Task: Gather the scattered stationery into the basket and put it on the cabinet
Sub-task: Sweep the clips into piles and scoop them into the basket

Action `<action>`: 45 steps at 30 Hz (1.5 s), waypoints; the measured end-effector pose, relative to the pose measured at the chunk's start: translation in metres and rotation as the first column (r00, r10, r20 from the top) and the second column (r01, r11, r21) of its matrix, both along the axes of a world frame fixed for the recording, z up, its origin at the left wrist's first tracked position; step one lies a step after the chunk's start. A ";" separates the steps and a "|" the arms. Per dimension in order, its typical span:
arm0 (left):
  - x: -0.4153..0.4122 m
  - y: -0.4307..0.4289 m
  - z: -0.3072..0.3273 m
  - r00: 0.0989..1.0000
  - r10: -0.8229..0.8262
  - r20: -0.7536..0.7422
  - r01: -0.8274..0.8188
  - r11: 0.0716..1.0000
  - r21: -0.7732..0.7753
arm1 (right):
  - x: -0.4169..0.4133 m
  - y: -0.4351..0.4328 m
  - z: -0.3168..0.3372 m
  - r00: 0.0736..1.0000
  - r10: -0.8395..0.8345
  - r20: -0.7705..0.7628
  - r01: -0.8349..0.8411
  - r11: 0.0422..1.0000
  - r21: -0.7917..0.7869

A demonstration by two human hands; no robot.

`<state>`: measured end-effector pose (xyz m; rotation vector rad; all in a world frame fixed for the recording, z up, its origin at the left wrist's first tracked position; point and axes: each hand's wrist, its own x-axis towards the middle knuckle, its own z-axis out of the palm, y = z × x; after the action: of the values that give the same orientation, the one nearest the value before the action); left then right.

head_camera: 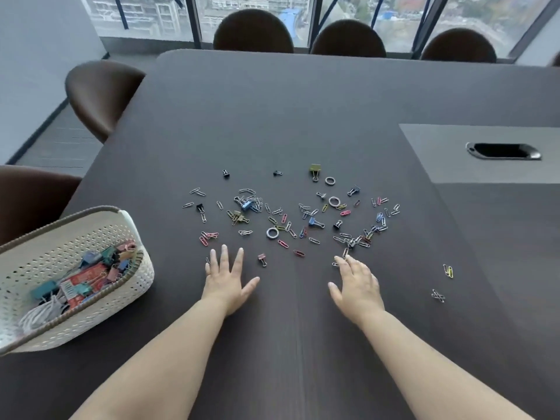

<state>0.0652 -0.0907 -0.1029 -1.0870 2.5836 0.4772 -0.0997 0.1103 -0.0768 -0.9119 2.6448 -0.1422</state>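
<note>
Open and flat on the desk (288, 116), holding nothing: left hand (225, 280) and right hand (357, 284). Scattered clips (313, 222) just beyond the fingertips (224, 249); basket (100, 310) at left, nearer the left hand.

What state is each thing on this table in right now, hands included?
Left hand: open, fingers spread, flat on the table, holding nothing.
Right hand: open, fingertips at the nearest paper clips.
Basket: upright at the table's left edge, partly filled with binder clips.
Scattered clips: loose on the table, not yet gathered.
Pink binder clip: lying loose between the hands.
</note>
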 end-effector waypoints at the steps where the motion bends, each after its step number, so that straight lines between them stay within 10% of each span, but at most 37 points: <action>1: -0.007 0.005 -0.002 1.000 -0.002 -0.009 0.002 1.000 0.011 | -0.002 0.007 -0.003 1.000 -0.011 0.007 0.011 1.000 0.001; 25: -0.163 0.133 -0.020 0.909 -0.414 -0.046 0.409 0.908 -0.094 | -0.096 0.141 -0.040 0.869 -0.494 -0.032 0.495 0.863 0.098; 45: -0.223 0.046 -0.023 0.989 -0.141 -0.044 0.132 0.978 -0.162 | -0.194 0.004 -0.045 0.986 0.166 0.014 -0.164 0.981 -0.107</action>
<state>-0.1576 -0.0442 -0.1258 -0.9473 2.7613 0.2766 -0.2941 0.1140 -0.1222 -1.1520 2.5475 -0.2519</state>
